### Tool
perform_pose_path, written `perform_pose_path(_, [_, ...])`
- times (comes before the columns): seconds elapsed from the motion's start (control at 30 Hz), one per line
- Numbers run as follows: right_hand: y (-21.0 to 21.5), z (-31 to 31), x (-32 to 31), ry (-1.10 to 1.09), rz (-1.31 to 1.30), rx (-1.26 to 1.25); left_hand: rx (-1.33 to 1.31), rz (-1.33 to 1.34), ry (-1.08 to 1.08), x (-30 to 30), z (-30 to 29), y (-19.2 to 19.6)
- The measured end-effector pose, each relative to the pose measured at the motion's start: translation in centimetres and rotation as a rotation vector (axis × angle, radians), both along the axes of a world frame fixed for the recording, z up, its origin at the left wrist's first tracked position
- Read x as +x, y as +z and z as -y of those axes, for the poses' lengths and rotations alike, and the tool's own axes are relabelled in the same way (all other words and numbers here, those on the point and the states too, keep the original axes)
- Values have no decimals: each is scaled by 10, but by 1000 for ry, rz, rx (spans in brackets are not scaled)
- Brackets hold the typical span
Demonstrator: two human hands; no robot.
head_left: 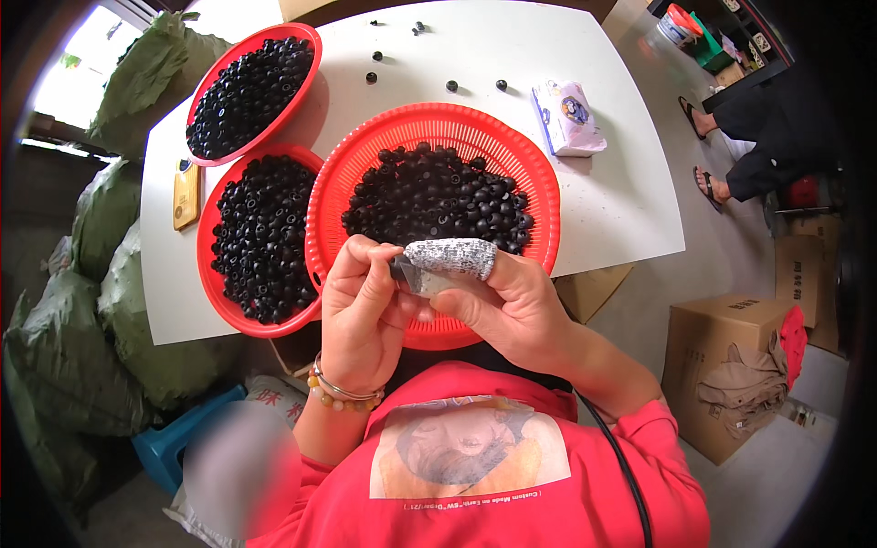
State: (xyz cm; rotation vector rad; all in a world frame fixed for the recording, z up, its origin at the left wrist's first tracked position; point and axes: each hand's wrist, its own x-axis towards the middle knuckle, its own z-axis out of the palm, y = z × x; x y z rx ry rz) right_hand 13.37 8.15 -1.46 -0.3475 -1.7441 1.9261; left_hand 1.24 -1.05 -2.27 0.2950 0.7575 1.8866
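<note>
Both hands meet over the near rim of a large red plastic basket (pixel 541 173), which holds many small round black parts (pixel 438 192). My left hand (pixel 359 290) is closed, its thumb and fingertips pinching a small black part (pixel 399 268). Facing it, my right hand (pixel 516 310) wears a grey speckled knit finger cover (pixel 457 258) on its forefinger. Its thumb and fingers are curled together around a greyish flat piece (pixel 422 281) that touches the black part. What that piece is, I cannot make out.
Two more red baskets (pixel 315 87) (pixel 208 265) of black parts stand at left on the white table (pixel 612 215). Loose black parts (pixel 452 86), a tissue pack (pixel 568 119) and a yellow phone-shaped object (pixel 186 195) lie there too. Green sacks (pixel 68 338), a cardboard box (pixel 713 356) and a seated person (pixel 767 128) surround it.
</note>
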Motion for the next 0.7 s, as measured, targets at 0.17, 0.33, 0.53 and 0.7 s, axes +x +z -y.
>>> perform_pose_path(0.17, [3,0,-1,23,-39,-32,-27,177,-91,-5,-1,4])
perform_pose_path(0.33, [-1,-4,3,-52,26,225,-28,224,-129,-6,1,3])
perform_pose_path(0.53, [-2,-5,3,-59,33,258,-19,244,-146,-5,1,3])
perform_pose_path(0.7, [-1,-5,3,-49,36,238,-3,226,-168,-6,1,1])
